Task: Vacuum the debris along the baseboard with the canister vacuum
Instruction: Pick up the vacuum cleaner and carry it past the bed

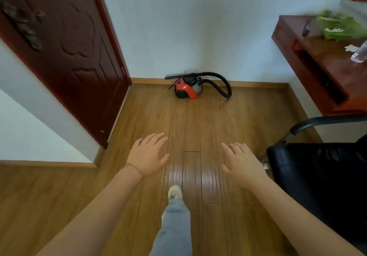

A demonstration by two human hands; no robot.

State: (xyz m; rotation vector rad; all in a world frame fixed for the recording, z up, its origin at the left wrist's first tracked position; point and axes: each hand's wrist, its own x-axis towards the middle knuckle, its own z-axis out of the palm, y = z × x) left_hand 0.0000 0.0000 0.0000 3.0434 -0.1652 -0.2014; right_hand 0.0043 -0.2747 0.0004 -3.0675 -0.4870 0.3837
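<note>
Canister vacuum (186, 90): small, red-orange shell, black front panel and top, grey rear section. Sits upright on wooden floor, close against baseboard (258, 84) of far wall. Black hose (226, 85): leaves grey rear, loops out to right on floor, arcs up and back over canister top. Black nozzle (171, 77): narrow, straight, lies level above canister, tip pointing left along wall. Baseboard: light wood strip, runs along foot of white wall, tone close to floor.

Soft, even daylight; white glare streaks the glossy brown wooden plank floor (190, 176); fisheye bends the edges, corners smear with blur.
</note>
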